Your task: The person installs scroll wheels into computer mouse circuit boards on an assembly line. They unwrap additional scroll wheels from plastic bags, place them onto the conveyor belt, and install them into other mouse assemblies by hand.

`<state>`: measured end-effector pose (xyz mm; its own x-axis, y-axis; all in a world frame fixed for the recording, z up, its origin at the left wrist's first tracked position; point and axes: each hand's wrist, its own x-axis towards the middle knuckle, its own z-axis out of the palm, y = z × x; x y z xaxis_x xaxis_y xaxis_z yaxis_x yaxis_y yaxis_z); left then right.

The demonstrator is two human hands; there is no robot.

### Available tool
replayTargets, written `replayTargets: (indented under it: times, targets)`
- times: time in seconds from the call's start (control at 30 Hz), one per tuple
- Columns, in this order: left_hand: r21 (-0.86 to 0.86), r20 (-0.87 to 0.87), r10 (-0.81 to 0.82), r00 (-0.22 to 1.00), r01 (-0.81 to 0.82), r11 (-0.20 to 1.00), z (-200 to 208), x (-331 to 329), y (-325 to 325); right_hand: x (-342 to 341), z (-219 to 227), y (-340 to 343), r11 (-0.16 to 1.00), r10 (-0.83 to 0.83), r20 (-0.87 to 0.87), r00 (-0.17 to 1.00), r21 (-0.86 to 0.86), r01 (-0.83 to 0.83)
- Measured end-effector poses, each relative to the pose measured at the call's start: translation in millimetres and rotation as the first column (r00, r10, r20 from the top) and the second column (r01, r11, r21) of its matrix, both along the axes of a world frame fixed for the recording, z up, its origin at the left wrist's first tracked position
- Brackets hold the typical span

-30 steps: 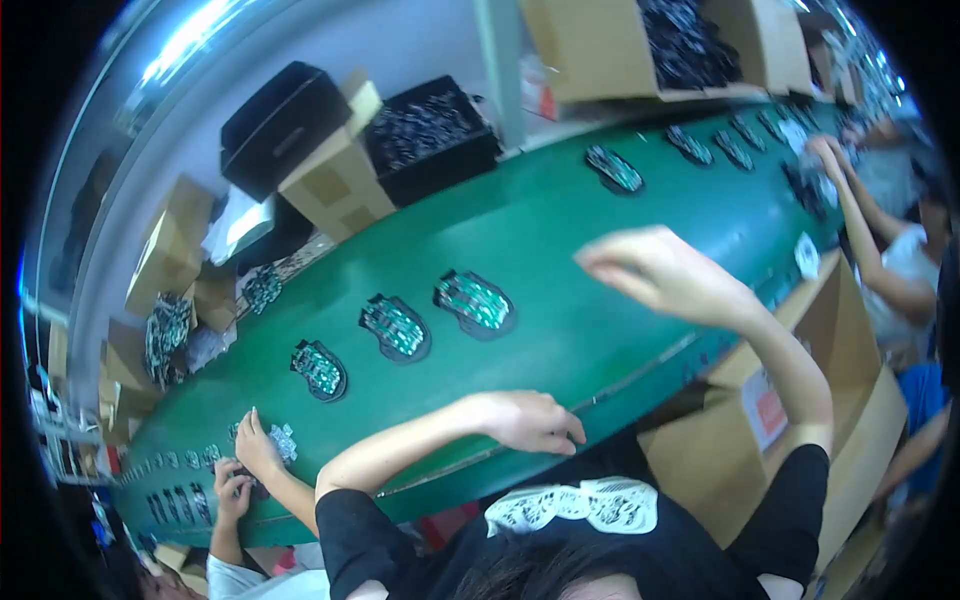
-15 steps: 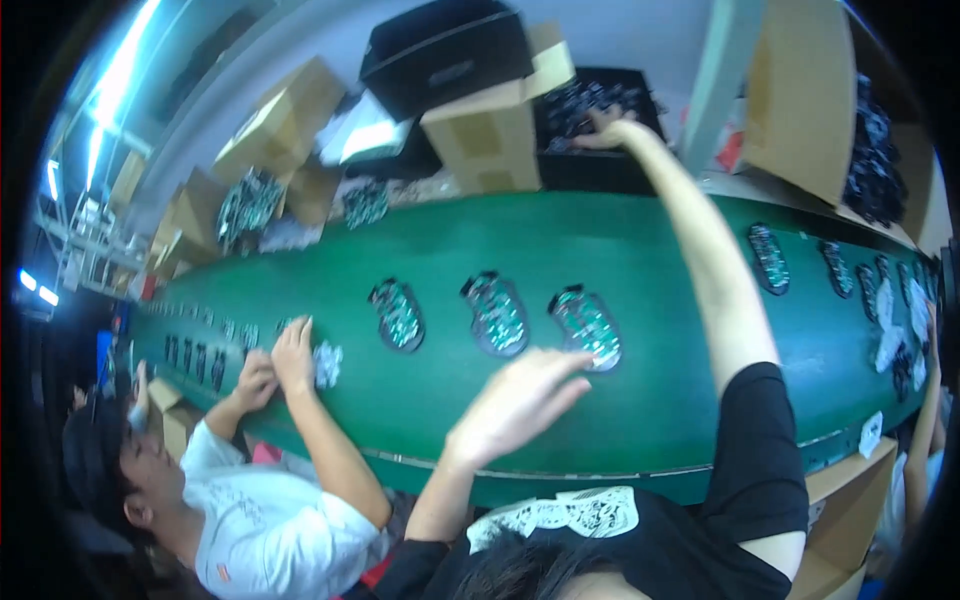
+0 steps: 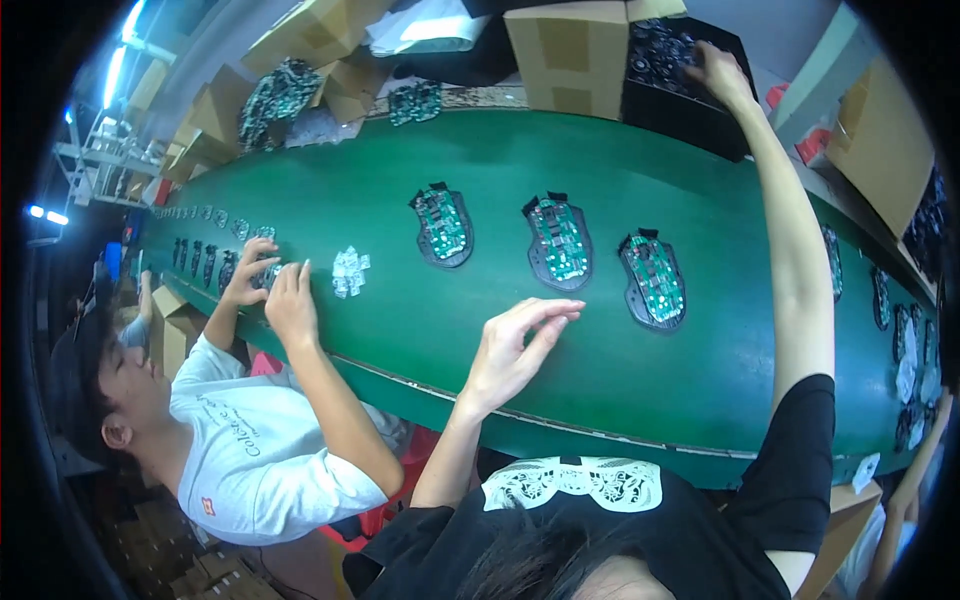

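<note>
My left hand (image 3: 515,350) hovers over the green work surface (image 3: 480,330), open and empty, fingers stretched with the thumb close below them. Nearby lie three dark curved plastic shells, each carrying a green circuit board: a left one (image 3: 442,225), a middle one (image 3: 560,243) and a right one (image 3: 654,281). My right arm reaches far forward. At its end, my right hand (image 3: 718,75) is in a black box (image 3: 690,120), fingers bent onto a heap of small dark parts (image 3: 660,55). What its fingertips hold, if anything, is too small to make out.
At left, a co-worker (image 3: 250,430) handles similar pieces with both hands (image 3: 275,285). Small clear packets (image 3: 350,272) lie beside them. Cardboard boxes (image 3: 570,60) and piled circuit boards (image 3: 280,100) line the far edge. More shells (image 3: 880,298) lie at right, near another person's arm (image 3: 920,445).
The view has shifted, so the shells appear higher and farther right. My left hand has come away from the right shell, its thumb nearer its fingers. My right hand stays in the black box.
</note>
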<state>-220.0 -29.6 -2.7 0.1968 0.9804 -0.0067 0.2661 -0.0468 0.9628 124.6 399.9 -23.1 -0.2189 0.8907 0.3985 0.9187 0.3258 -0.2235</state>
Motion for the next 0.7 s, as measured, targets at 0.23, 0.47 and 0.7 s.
replayTargets:
  times: [0.23, 0.47, 0.7]
  targets:
    - [0.103, -0.014, 0.136, 0.991, -0.134, 0.986, -14, -1, 9, 32, 40, -48, 0.955, 0.01, -0.239, 0.971, 0.291, 0.062]
    - [0.339, -0.276, 0.191, 0.942, -0.091, 0.937, -29, -13, -11, -178, 24, -338, 0.8, 0.516, -0.466, 0.719, -0.039, -0.599]
    - [0.341, -0.338, 0.275, 0.9, -0.156, 0.927, -40, -32, -27, -236, -22, -387, 0.839, 0.535, -0.123, 0.836, -0.038, -0.542]
